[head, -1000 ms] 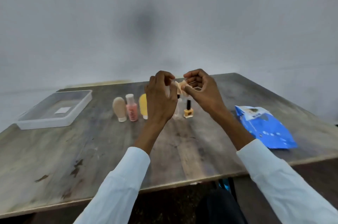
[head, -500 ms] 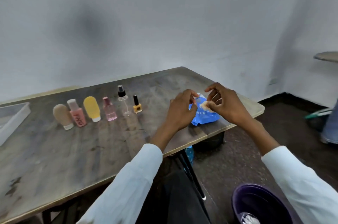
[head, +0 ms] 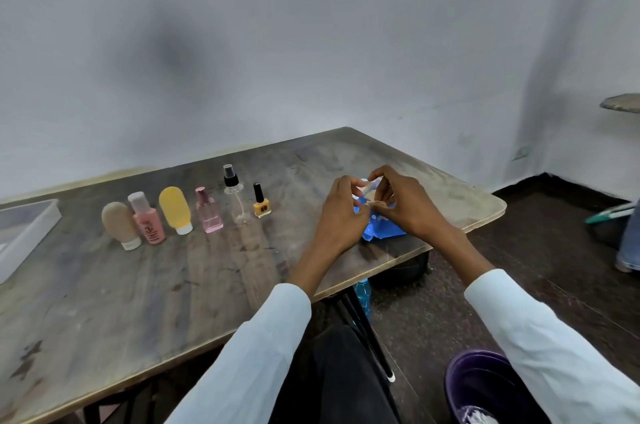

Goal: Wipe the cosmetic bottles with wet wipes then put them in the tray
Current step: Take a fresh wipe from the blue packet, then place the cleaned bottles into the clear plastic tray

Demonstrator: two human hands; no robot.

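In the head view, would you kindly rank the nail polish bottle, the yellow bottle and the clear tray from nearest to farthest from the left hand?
1. Nail polish bottle: right end of the row, nearest the left hand.
2. Yellow bottle: mid-row, further left.
3. Clear tray: far left table edge, farthest.
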